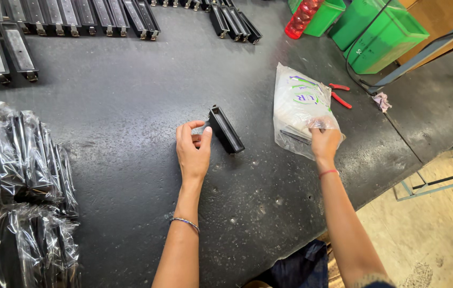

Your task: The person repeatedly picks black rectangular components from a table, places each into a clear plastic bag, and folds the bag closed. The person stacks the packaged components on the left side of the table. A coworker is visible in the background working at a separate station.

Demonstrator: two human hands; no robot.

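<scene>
A narrow black plastic tray part [226, 129] stands on its edge on the dark worktable [119, 106]. My left hand [192, 150] steadies its near end with thumb and fingers. My right hand [324, 140] reaches into the open mouth of a clear plastic bag [299, 104] with printed labels, fingers inside and hidden by the film.
Rows of similar black tray parts [71, 18] lie along the far edge. Shiny plastic-wrapped bundles [15, 181] are stacked at the left. Red-handled pliers [340, 93], green bins [383, 34] and a red mesh item [302, 16] sit at the far right.
</scene>
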